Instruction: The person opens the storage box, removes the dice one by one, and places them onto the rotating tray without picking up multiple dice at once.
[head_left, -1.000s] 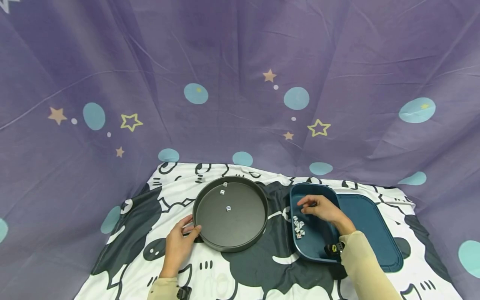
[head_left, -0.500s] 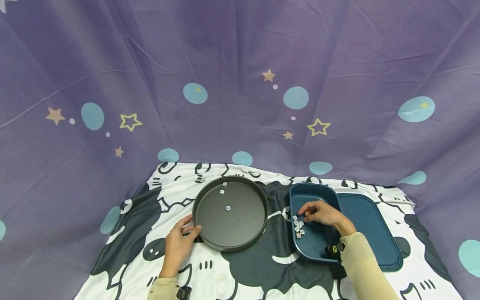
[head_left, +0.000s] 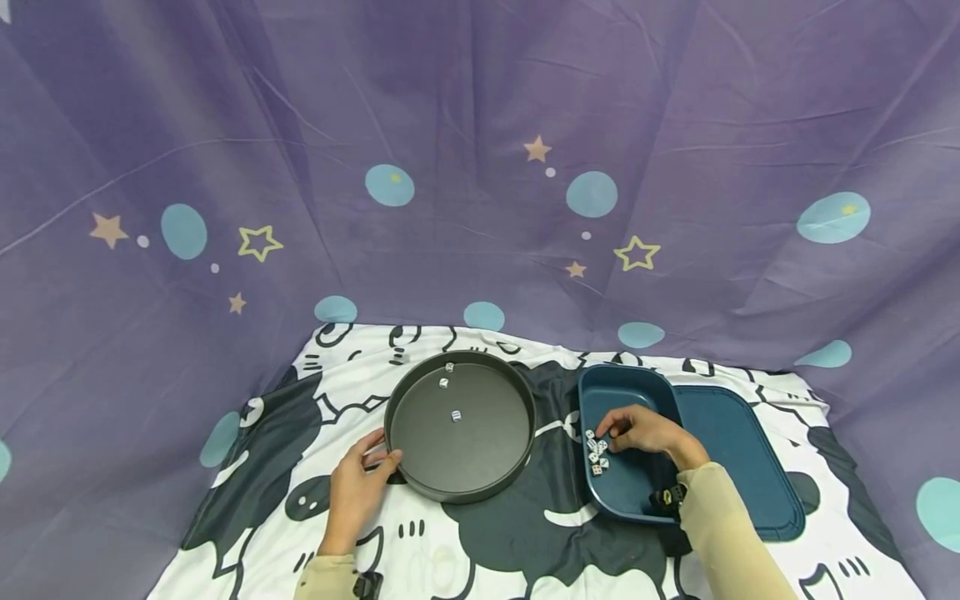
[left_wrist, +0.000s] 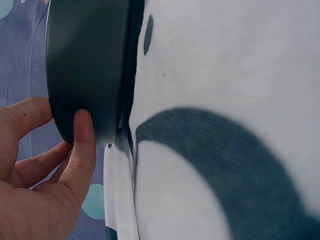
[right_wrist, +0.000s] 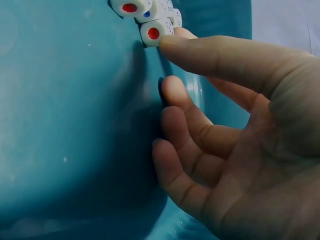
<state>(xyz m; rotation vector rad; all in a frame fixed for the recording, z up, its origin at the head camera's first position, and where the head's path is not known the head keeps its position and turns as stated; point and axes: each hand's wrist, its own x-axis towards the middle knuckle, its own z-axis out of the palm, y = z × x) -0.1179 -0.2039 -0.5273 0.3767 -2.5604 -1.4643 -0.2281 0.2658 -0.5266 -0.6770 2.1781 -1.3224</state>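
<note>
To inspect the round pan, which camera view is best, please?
The head view: the round pan appears almost whole, its inside and three dice visible. Left wrist view shows only part of its outside; right wrist shows none.

Dice (right_wrist: 156,41): white; 2 faces carry 1 red pip each (a blue pip shows nearby). Pan (head_left: 461,454): dark grey. Bin (head_left: 626,385) and tray (head_left: 738,458): dark blue. Cloth (head_left: 491,585): white, dark grey cartoon print. Curtain (head_left: 450,92): purple, pale blue ovals, orange and yellow stars.

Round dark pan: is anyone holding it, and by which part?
Yes: the left hand holds the pan by its rim and outer wall, on its left side.
</note>
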